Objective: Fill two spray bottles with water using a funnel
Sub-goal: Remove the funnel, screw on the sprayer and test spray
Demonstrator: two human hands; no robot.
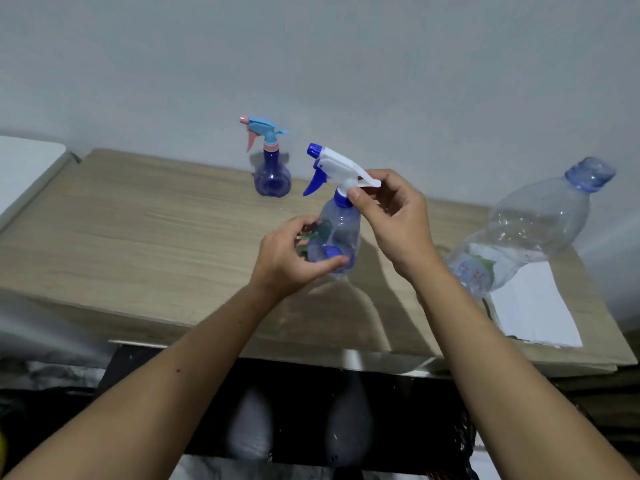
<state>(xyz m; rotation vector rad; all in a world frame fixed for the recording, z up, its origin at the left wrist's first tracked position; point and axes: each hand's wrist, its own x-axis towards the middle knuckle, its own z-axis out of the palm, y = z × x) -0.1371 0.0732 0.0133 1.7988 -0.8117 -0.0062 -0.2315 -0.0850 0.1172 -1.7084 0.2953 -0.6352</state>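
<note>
I hold a clear bluish spray bottle (pixel 341 233) above the wooden table (pixel 145 230). My left hand (pixel 291 259) grips its lower body. My right hand (pixel 391 213) pinches the blue collar under its white and blue trigger head (pixel 336 166). A second spray bottle (pixel 272 174), dark blue with a light-blue and pink trigger head, stands upright farther back near the wall. A large clear water bottle (pixel 533 223) with a blue cap stands at the right, partly filled. No funnel is visible.
A white sheet of paper (pixel 533 306) lies under and in front of the large bottle at the table's right end. A grey wall rises right behind the table. A white surface (pixel 24 164) adjoins the table at the far left.
</note>
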